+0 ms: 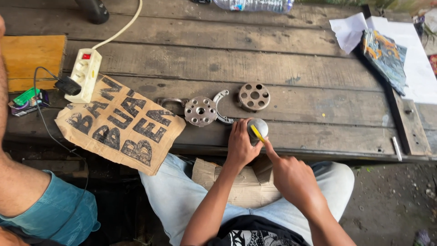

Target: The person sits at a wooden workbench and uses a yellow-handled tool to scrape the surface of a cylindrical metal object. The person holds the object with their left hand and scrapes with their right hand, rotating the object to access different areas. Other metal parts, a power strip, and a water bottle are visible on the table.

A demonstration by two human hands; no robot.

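A weathered plank counter (273, 59) fills the view, with dirt ground to the lower right. On its left lies a torn sheet of brown cardboard (120, 125) with big black lettering, hanging over the front edge. Farther left sits a white power strip (85, 75) with a black plug in it. White papers (405, 50) and a dark printed cloth (384, 54) lie at the far right. Near the middle rest two round drilled metal discs (200, 110) (254, 96) and a curved metal bracket (221, 107).

At the front edge, the left hand (240, 145) wraps its fingers around a small rounded grey metal part (258, 127). The right hand (291, 175) pinches a thin yellow strip (257, 133) against that part. Another person's bare arm (16, 182) shows at the far left.
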